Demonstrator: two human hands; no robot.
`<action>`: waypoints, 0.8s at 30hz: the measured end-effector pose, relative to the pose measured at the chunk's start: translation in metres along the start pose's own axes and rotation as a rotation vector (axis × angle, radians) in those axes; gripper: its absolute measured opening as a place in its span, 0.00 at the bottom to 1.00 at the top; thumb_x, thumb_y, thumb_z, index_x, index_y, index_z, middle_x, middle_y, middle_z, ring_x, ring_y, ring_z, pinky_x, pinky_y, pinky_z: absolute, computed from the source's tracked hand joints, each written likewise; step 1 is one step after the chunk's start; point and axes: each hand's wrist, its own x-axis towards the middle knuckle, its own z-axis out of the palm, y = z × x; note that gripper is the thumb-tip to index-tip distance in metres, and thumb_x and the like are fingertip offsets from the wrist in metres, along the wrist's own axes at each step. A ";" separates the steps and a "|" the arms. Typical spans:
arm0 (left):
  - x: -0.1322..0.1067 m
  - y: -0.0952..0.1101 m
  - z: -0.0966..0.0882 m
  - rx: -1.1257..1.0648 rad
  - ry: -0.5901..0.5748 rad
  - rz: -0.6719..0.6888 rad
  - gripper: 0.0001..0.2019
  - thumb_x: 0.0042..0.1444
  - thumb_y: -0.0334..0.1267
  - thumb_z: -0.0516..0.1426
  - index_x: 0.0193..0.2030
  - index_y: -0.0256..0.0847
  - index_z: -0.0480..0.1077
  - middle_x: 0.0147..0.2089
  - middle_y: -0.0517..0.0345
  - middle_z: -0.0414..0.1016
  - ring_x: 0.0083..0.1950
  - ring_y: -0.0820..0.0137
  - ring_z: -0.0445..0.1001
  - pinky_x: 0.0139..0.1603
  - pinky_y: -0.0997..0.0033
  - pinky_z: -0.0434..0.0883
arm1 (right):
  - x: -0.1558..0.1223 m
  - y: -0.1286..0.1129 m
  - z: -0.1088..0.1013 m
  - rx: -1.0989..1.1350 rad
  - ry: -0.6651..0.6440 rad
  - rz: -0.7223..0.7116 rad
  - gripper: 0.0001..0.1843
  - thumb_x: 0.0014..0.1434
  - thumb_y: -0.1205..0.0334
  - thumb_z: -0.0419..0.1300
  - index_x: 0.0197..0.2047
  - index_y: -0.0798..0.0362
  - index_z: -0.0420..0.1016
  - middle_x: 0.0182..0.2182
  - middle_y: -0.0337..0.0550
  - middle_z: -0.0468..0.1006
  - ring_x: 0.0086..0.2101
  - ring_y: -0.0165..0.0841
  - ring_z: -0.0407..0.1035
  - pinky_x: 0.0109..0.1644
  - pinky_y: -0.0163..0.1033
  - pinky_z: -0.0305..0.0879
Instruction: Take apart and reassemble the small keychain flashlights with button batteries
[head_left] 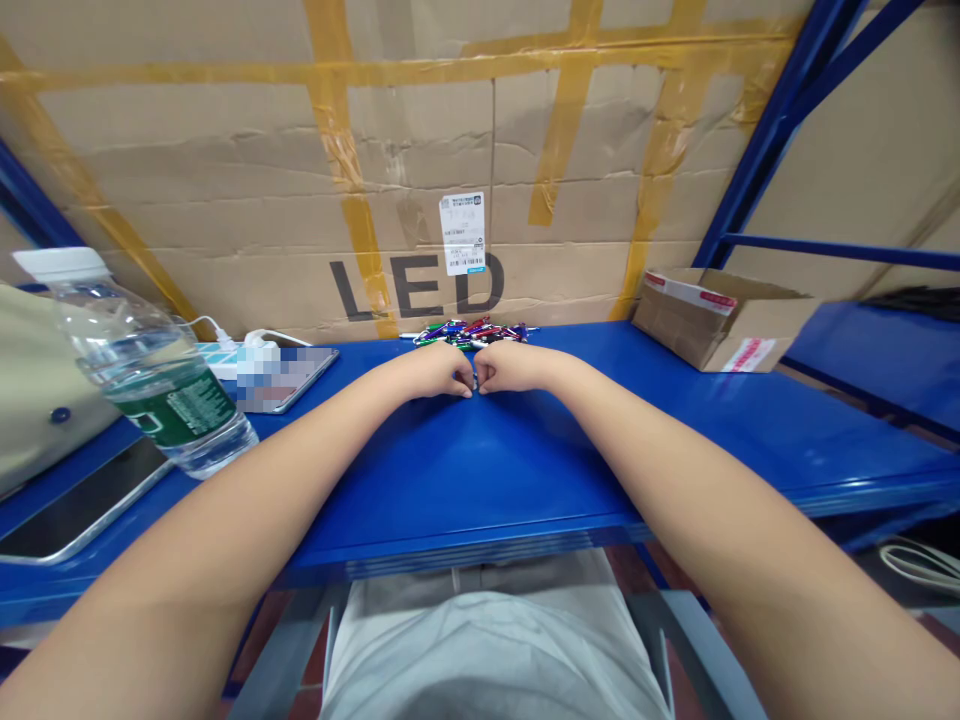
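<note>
My left hand (442,370) and my right hand (510,367) meet over the blue table (480,470), knuckles almost touching. Both are closed, with thumb and fingers pinched. A tiny bit of something silvery and dark (475,383) shows between the fingertips, too small and covered to name. Just behind my hands lies a loose pile of slim, shiny, coloured pieces (480,328) in red, green, blue and purple, which look like pens. My fingers hide the front of that pile.
At left stand a water bottle (176,385) and a phone (82,500), with a tablet-like device (300,380) and a white power strip (225,358) behind. An open cardboard box (690,325) sits at right. A large taped carton (420,150) walls off the back.
</note>
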 end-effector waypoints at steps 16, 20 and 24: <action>-0.003 0.006 -0.003 -0.068 0.005 -0.063 0.04 0.50 0.35 0.62 0.34 0.42 0.78 0.33 0.63 0.80 0.32 0.73 0.73 0.36 0.75 0.63 | 0.007 0.006 0.004 -0.033 0.200 0.002 0.10 0.53 0.64 0.59 0.38 0.55 0.80 0.33 0.43 0.79 0.31 0.31 0.68 0.32 0.33 0.56; -0.005 0.005 -0.006 -0.077 -0.033 -0.056 0.07 0.51 0.34 0.61 0.37 0.45 0.79 0.37 0.64 0.81 0.34 0.73 0.74 0.38 0.76 0.64 | 0.012 0.007 0.011 -0.041 0.176 0.020 0.12 0.54 0.60 0.59 0.39 0.55 0.80 0.32 0.44 0.80 0.30 0.31 0.68 0.30 0.34 0.54; -0.006 0.004 -0.007 -0.032 -0.035 -0.053 0.08 0.51 0.33 0.60 0.38 0.45 0.79 0.38 0.63 0.81 0.35 0.73 0.74 0.36 0.76 0.63 | 0.015 0.006 0.014 -0.050 0.133 0.033 0.13 0.53 0.60 0.60 0.41 0.54 0.80 0.34 0.45 0.80 0.31 0.32 0.69 0.30 0.34 0.55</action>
